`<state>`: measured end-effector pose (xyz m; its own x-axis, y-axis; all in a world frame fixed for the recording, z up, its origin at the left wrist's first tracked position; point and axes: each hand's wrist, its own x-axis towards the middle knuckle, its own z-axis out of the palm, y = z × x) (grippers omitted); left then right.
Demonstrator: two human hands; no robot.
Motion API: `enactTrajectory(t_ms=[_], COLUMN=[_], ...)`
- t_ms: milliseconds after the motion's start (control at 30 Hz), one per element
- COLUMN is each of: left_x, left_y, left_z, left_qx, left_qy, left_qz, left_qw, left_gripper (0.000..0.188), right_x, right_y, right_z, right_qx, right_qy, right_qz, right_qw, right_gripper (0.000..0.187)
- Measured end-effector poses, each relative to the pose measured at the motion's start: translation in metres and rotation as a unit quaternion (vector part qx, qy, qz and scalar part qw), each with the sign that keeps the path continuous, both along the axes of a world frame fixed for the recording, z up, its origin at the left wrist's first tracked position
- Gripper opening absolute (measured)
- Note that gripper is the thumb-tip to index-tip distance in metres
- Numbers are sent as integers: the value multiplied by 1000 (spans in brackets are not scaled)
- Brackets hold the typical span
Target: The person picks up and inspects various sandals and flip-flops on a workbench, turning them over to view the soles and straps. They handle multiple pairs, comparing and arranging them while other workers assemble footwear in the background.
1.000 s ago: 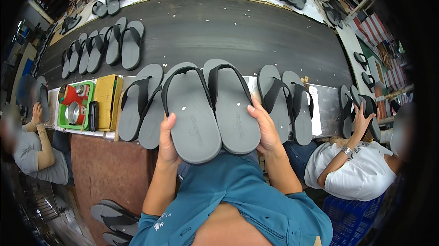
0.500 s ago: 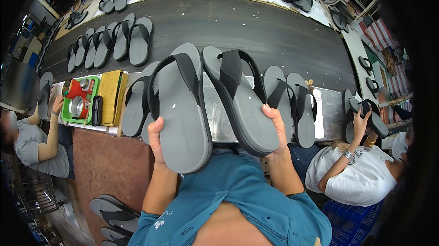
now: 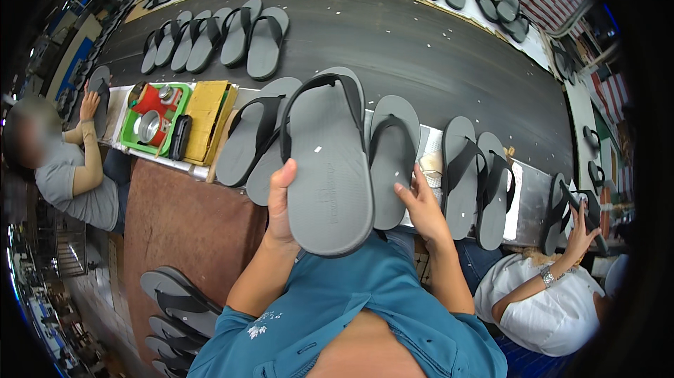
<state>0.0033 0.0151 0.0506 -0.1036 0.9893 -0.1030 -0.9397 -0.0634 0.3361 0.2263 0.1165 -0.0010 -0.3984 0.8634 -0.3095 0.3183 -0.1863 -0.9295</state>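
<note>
A grey flip-flop sandal [image 3: 328, 188] with a black thong strap is raised in front of me, sole end toward my body. My left hand [image 3: 282, 202] grips its left edge, thumb on the footbed and fingers hidden beneath. Partly behind it, lower down, a second grey flip-flop [image 3: 394, 192] appears to rest on the metal bench. My right hand [image 3: 427, 206] is beside that one's right edge, thumb touching it, fingers stretched out and apart. More flip-flops lie either side: a left group [image 3: 247, 142] partly covered by the raised sandal, and a right pair [image 3: 460, 199].
A dark conveyor belt [image 3: 337, 34] runs beyond the bench, bearing a row of sandals [image 3: 203, 41]. Left stand a green tray [image 3: 130, 128] with red cans and a yellow box [image 3: 207, 125]. Co-workers sit at left [image 3: 77, 181] and right [image 3: 537, 304]. Sandals [image 3: 179, 301] fill the lower left.
The right sandal has gone down and away, behind the left one, and my right hand's grip on it has loosened. The left sandal stays raised. The view has shifted.
</note>
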Motion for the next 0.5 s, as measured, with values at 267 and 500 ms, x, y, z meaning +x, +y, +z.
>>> enactTrajectory(t_ms=[267, 500], left_x=[25, 21], left_y=[11, 8], left_z=[17, 1], left_qx=[-50, -58], left_qy=[353, 324], left_qz=[4, -29], left_qw=[934, 944], left_gripper=[89, 99], right_x=[-23, -32], right_y=[5, -13], right_z=[64, 65], right_qx=[-27, 5], right_qy=[243, 275], right_qz=[47, 5], right_qw=[968, 961], right_gripper=[67, 56])
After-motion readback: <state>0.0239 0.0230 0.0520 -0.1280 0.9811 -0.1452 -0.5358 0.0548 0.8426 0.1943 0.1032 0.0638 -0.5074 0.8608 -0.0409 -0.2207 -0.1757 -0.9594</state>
